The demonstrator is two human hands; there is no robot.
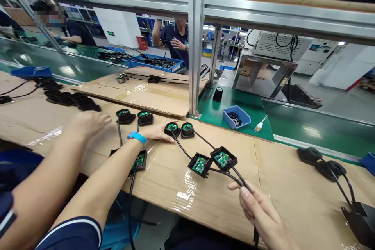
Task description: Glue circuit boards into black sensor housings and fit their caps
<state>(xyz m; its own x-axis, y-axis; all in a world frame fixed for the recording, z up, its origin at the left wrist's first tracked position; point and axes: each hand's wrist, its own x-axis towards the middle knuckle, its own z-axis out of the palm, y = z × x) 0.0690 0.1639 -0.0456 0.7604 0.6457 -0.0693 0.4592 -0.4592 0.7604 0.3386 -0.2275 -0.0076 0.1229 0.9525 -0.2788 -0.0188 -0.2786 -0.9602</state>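
My left hand (156, 132), with a blue band on its wrist, grips a round black housing (172, 129) with a green circuit board inside, thumb in front and fingers behind. A second round housing (187, 129) sits right beside it. Black cables run from these two to two open square black boxes, the nearer box (200, 164) and the farther box (224, 158), which show green boards with small parts. My right hand (259, 207) is closed around the black cables (238, 177) that leave the boxes, pinching them between thumb and fingers.
A co-worker's hand (90, 123) reaches in from the left, by a row of black housings (70, 99). Two more round housings stand nearby, one here (125, 116). A metal post (195, 47) rises behind. A blue bin (236, 117) and small bottle (260, 125) lie beyond; black parts (322, 164) lie right.
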